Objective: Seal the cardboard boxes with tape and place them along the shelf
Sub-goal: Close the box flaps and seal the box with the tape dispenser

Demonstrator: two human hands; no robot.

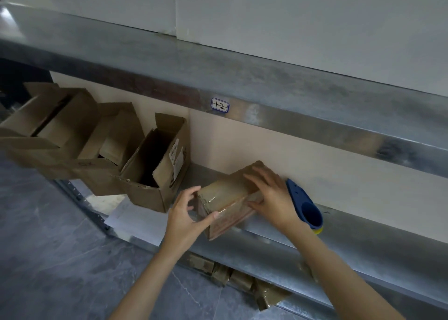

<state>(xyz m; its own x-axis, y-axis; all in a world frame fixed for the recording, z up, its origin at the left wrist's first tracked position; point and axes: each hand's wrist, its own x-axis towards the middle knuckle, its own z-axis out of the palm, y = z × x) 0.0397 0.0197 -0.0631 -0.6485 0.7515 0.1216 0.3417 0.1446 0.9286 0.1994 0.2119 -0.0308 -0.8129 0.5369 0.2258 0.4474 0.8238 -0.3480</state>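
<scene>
One label can be read: a small white tag with a blue border (220, 105) stuck on the front edge of the upper shelf (266, 87), handwritten "1-2". A printed sticker (177, 158) on the side of the nearest open box (157, 172) carries text too small to make out. Two more open boxes (72, 130) stand further left along the lower shelf (339, 237), the farthest cut off by the frame edge. Beneath that shelf, several taped parcels (232, 276) show only partly, the rest hidden by the shelf front. A white sheet of paper (135, 218) hangs over the shelf edge. The small cardboard box (228, 198) sits on the lower shelf near its front edge, flaps closed, its top and front face glossy with wrinkled clear tape. The left hand (186, 218) curls around its near left corner, thumb pressed on the front face, fingers half open. The right hand (269, 196) lies spread and flat on the box's top right side. Just beside that hand rests a blue tape dispenser (305, 205), partly hidden by the wrist.
</scene>
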